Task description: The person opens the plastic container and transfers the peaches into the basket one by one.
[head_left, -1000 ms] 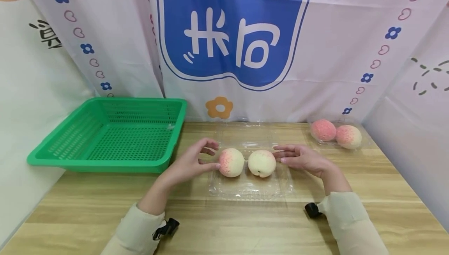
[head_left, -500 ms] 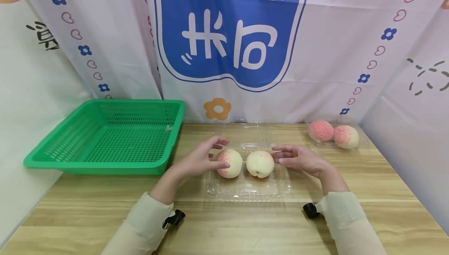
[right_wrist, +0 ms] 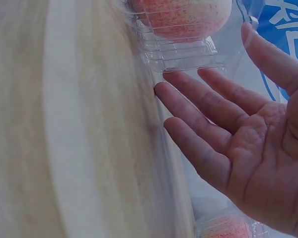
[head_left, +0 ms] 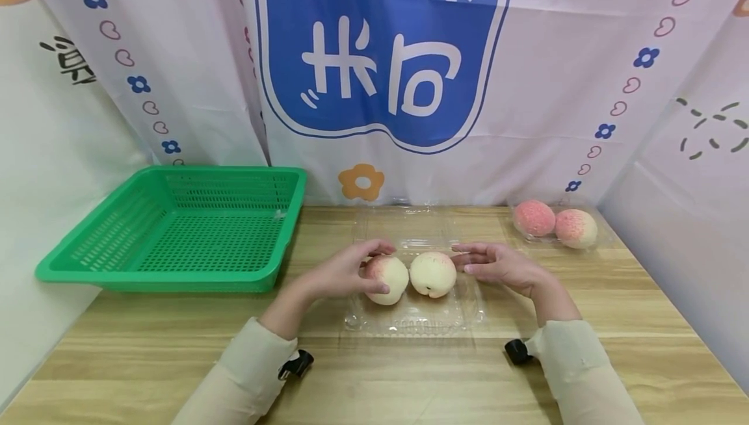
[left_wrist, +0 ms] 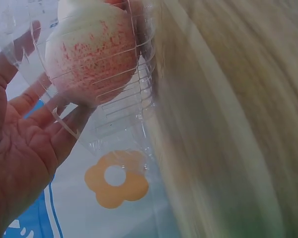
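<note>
Left hand (head_left: 339, 274) curled round ball-shaped pink-and-cream peach (head_left: 391, 279), right hand (head_left: 508, 266) loosely spread, empty, beside clear plastic clamshell (head_left: 417, 327)

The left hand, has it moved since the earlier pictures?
Yes. Judged against the green basket in the head view, the left hand has shifted to the right, away from it and further over the clear box.

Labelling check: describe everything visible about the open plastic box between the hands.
The plastic box is clear, thin-looking and glossy, with ribbed walls. It rests upright on the table, its clear lid laid open behind. Its base holds two peaches side by side. Whether the left hand or right hand touches it is unclear.
</note>
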{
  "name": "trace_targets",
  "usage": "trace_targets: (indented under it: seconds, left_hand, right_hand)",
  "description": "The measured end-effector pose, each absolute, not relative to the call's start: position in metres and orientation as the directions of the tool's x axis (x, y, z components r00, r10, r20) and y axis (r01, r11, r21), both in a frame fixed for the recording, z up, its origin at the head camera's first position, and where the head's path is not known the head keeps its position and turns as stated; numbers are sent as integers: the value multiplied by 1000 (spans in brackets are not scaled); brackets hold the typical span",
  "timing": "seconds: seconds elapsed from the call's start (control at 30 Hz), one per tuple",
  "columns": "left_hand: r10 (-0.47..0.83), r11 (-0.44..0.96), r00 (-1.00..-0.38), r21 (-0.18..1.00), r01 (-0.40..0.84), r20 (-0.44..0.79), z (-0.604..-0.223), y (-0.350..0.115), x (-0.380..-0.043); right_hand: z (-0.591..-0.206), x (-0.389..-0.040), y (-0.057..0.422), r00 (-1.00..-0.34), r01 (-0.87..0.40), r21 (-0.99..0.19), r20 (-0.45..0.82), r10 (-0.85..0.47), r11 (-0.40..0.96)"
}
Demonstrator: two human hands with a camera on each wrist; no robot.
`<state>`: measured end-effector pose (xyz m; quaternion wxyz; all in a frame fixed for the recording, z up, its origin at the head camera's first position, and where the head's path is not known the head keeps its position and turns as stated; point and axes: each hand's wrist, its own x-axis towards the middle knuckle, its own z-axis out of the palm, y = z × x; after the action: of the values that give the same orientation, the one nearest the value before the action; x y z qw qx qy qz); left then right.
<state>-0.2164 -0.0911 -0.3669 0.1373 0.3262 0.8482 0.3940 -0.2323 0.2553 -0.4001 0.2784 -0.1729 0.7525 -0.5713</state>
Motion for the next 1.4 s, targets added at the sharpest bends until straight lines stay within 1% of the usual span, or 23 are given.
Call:
trace_targets:
  seconds: [0.2,0.4,0.63,0.9,1.17,1.4]
  left_hand:
    - [694,516,-720,708,482,-17,-365,-86,-216]
    - [703,557,-709,656,509,-48,-365,-84,-216]
    - [741,560,-668,619,550,-77,-367,-80,-220]
    - [763,567,-640,574,591,-94,-369,-78,-223]
    - [779,556,-620,560,614,-94,-371,-77,-224]
    - [776,557,-622,573,601,-104,-366,-79,-223]
  right_hand:
    - [-403,-232,256,-789,62,-954,-226,-572,292]
    - [-403,-233,255,-789,67,-955,-227,-570,288]
    - [-404,-232,254,-788,75,-953,-237,-569,293]
    - [-403,-233,256,-781,66,-957,-226,-582,283]
    - [-403,-233,256,-767,85,-966,-219,-603,242]
    - [-402,-232,256,-774,79,-965,-218,-594,250]
